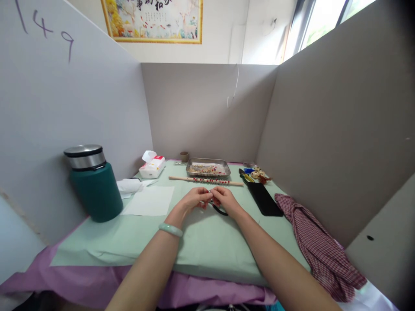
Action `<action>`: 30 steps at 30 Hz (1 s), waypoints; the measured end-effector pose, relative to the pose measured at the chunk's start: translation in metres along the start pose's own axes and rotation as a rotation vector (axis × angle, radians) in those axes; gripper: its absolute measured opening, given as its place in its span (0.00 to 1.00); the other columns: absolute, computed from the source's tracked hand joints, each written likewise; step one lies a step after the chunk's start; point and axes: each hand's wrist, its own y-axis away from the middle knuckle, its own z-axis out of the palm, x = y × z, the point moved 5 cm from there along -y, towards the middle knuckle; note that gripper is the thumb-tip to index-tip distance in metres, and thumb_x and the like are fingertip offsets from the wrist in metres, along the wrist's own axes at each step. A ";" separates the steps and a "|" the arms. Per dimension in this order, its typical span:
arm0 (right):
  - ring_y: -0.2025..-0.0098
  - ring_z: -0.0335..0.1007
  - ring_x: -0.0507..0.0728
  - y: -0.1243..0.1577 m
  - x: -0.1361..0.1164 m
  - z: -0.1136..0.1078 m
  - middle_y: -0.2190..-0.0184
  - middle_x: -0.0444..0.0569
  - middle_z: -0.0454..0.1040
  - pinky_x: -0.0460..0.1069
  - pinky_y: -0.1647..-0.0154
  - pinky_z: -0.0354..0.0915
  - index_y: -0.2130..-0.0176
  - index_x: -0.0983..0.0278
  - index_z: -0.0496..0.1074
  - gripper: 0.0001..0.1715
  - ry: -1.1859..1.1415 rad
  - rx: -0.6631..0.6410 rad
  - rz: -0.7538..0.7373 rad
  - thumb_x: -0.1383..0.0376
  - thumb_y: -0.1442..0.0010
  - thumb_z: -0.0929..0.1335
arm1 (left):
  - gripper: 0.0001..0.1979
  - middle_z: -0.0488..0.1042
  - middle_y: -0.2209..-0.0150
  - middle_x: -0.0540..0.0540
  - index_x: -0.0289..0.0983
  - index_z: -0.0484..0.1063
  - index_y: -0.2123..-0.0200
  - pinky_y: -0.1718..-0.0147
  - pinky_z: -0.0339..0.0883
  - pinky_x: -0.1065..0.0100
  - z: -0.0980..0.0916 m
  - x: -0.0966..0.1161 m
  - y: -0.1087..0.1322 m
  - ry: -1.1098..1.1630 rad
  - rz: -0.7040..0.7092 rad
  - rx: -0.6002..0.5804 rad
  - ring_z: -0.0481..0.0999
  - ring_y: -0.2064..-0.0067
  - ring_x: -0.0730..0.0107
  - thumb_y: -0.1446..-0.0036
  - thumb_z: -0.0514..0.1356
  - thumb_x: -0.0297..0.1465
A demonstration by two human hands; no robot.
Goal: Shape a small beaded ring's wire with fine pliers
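My left hand [196, 198] and my right hand [223, 199] meet over the middle of the table, fingertips pinched together. Something small sits between them, too small to name; bits of red show around the fingers. A black curved strip [219, 210] loops out beneath my right hand, and I cannot tell whether it is held or lies on the cloth. Just beyond the hands lies a wooden stick [181, 178] with red beads along it. Behind that stands a metal tray [208, 175] holding many small red and gold pieces. A pale green bangle circles my left wrist.
At left stand a green flask [97, 192], a tissue pack [152, 167] and a white paper sheet [149, 201]. A small brown cup [184, 156] is at the back. To the right lie a black flat case [264, 199], tassels [259, 173] and a checked cloth [314, 233]. Grey partitions enclose the table.
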 end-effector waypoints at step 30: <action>0.71 0.65 0.53 -0.003 -0.003 -0.005 0.75 0.44 0.70 0.47 0.70 0.62 0.69 0.62 0.69 0.12 0.188 0.172 -0.151 0.56 0.49 0.67 | 0.14 0.71 0.68 0.44 0.31 0.69 0.68 0.62 0.69 0.60 -0.001 0.006 -0.004 0.263 0.111 0.094 0.74 0.64 0.67 0.52 0.65 0.37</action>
